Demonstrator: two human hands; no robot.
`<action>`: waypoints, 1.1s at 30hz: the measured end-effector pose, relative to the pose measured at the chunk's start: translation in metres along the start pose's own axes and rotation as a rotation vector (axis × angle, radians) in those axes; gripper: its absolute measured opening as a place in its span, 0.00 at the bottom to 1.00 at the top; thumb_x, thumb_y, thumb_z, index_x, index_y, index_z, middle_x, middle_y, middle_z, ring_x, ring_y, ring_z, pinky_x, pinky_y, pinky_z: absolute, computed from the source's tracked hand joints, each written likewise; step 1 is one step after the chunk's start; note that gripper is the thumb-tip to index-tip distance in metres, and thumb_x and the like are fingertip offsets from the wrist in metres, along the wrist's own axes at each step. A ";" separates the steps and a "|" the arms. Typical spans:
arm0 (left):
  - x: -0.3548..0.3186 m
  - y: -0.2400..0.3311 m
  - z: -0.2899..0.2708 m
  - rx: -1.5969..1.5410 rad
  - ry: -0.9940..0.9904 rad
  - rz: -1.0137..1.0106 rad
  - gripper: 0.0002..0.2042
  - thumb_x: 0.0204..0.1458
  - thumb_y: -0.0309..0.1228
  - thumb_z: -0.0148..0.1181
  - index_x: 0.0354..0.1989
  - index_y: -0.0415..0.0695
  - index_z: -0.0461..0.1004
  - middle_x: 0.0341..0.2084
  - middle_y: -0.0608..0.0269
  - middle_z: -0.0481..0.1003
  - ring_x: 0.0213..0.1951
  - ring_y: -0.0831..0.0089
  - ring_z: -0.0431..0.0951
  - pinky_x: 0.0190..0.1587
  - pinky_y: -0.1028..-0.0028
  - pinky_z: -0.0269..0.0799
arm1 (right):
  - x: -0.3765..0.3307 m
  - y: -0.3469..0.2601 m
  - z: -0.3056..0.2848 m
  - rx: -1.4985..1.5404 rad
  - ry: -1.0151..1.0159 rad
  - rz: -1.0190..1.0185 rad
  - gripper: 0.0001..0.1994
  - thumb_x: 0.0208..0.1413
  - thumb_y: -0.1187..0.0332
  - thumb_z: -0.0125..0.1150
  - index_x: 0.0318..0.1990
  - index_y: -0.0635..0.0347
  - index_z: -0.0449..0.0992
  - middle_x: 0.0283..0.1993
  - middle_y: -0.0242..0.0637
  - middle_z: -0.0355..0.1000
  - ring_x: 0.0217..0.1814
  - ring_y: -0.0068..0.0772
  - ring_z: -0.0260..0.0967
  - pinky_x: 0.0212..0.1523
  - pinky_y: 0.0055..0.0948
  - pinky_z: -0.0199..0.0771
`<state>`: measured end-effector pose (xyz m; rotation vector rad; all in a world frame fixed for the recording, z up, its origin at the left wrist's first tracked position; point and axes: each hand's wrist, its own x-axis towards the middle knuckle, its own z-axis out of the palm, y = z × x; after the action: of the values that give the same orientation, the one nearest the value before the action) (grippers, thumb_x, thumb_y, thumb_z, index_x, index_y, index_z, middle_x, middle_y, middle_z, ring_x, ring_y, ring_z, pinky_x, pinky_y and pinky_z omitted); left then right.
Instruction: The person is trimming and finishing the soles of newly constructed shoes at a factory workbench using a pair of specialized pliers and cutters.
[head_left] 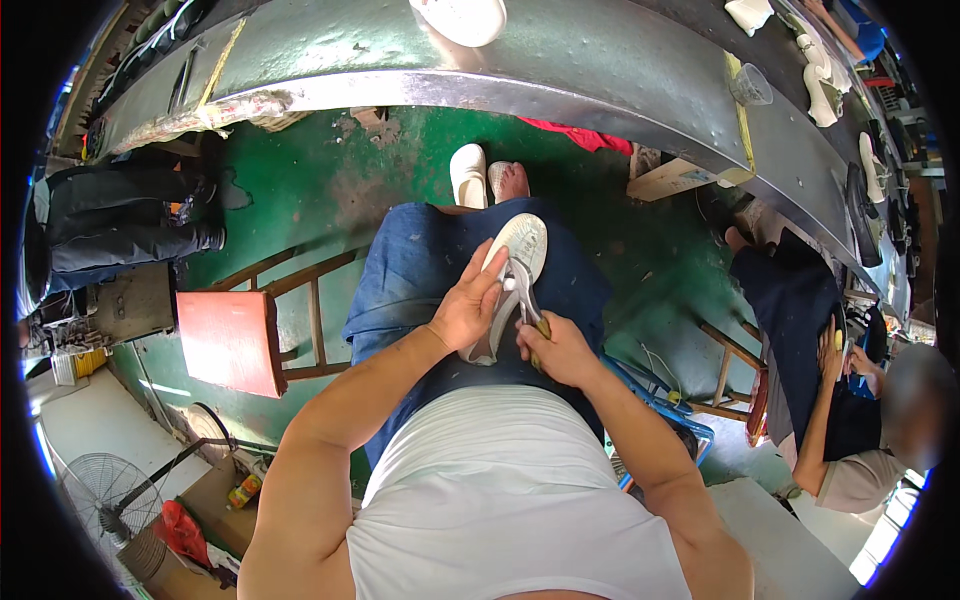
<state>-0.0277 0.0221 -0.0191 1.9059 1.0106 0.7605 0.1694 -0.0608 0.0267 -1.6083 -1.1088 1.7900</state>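
A white shoe sole (pixel 512 270) is held over the lap, gripped along its left edge by the left hand (pixel 468 308). Scissors (pixel 524 300) are clasped in the right hand (pixel 556 350), blades at the sole's edge. A red stool (pixel 230 340) stands near, leftward; green floor (pixel 300 190) lies ahead.

**Rubber, steel and worn paint**

The pale shoe sole (pixel 515 262) looks like matt rubber, its tread finely ribbed. The scissors (pixel 522 290) have dull metal blades and yellowish plastic handles. Denim (pixel 420 270) covers the lap, soft and faded. The long workbench (pixel 500 60) is grey sheet metal, dented and scuffed. The green floor (pixel 300 190) is painted, patchy and worn. The stool (pixel 232 340) is wood, its seat glossy red.
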 end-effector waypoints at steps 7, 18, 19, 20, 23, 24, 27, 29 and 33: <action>0.008 0.017 -0.003 0.030 -0.049 -0.035 0.22 0.63 0.28 0.50 0.66 0.51 0.65 0.60 0.39 0.66 0.54 0.43 0.74 0.58 0.60 0.74 | -0.022 -0.053 -0.053 0.242 -0.198 0.347 0.16 0.68 0.59 0.51 0.42 0.67 0.74 0.30 0.37 0.75 0.30 0.26 0.76 0.17 0.25 0.70; 0.004 0.016 -0.011 0.105 -0.190 -0.033 0.27 0.63 0.31 0.53 0.71 0.53 0.57 0.66 0.34 0.57 0.53 0.40 0.75 0.56 0.59 0.75 | 0.030 -0.070 -0.048 -0.387 0.025 -0.161 0.24 0.70 0.53 0.45 0.33 0.68 0.70 0.26 0.47 0.74 0.28 0.47 0.75 0.35 0.42 0.74; 0.002 0.020 -0.011 0.106 -0.233 -0.123 0.31 0.63 0.32 0.54 0.73 0.51 0.51 0.67 0.33 0.55 0.57 0.40 0.73 0.59 0.60 0.72 | 0.030 -0.073 -0.046 -0.491 0.019 -0.103 0.24 0.71 0.53 0.44 0.33 0.68 0.70 0.26 0.48 0.74 0.30 0.51 0.75 0.37 0.44 0.74; -0.002 0.017 -0.007 0.104 -0.230 -0.126 0.31 0.63 0.32 0.54 0.73 0.51 0.51 0.67 0.33 0.55 0.57 0.40 0.73 0.59 0.60 0.72 | 0.028 -0.075 -0.047 -0.493 0.015 -0.102 0.24 0.71 0.53 0.44 0.33 0.68 0.70 0.26 0.48 0.74 0.30 0.51 0.75 0.37 0.44 0.74; -0.007 0.008 0.004 -0.119 -0.028 -0.179 0.39 0.62 0.33 0.56 0.75 0.43 0.38 0.70 0.33 0.50 0.66 0.41 0.64 0.67 0.63 0.62 | 0.022 -0.078 -0.045 -0.589 -0.030 0.033 0.22 0.70 0.54 0.45 0.35 0.68 0.70 0.29 0.51 0.76 0.33 0.54 0.76 0.37 0.47 0.73; -0.008 0.007 0.007 -0.169 -0.049 -0.253 0.41 0.61 0.32 0.57 0.75 0.40 0.34 0.71 0.34 0.49 0.69 0.44 0.59 0.69 0.64 0.56 | 0.017 -0.069 -0.040 -0.608 0.024 -0.148 0.22 0.70 0.54 0.45 0.36 0.68 0.71 0.30 0.53 0.76 0.35 0.56 0.76 0.38 0.49 0.73; -0.006 0.000 0.008 -0.309 -0.161 -0.368 0.45 0.60 0.31 0.57 0.75 0.39 0.28 0.72 0.36 0.48 0.73 0.49 0.53 0.71 0.66 0.51 | 0.007 -0.052 -0.035 -0.773 0.046 -0.273 0.21 0.69 0.54 0.47 0.37 0.67 0.71 0.33 0.56 0.76 0.38 0.60 0.75 0.40 0.53 0.73; -0.007 0.005 -0.006 -0.400 -0.264 -0.404 0.46 0.60 0.30 0.57 0.75 0.42 0.25 0.73 0.38 0.47 0.73 0.52 0.52 0.71 0.67 0.50 | -0.001 -0.051 -0.035 -0.906 0.026 -0.175 0.21 0.68 0.53 0.48 0.38 0.67 0.71 0.35 0.56 0.76 0.39 0.61 0.75 0.41 0.54 0.73; -0.021 0.018 -0.031 -0.601 -0.542 -0.573 0.49 0.59 0.28 0.57 0.76 0.46 0.22 0.74 0.41 0.43 0.75 0.56 0.46 0.72 0.69 0.46 | -0.009 -0.067 -0.037 -0.923 -0.004 -0.099 0.21 0.68 0.53 0.49 0.38 0.66 0.71 0.35 0.55 0.76 0.39 0.61 0.75 0.40 0.53 0.74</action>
<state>-0.0560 0.0099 0.0089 1.1179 0.7962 0.1540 0.1960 -0.0216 0.0875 -1.9462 -2.1651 1.2517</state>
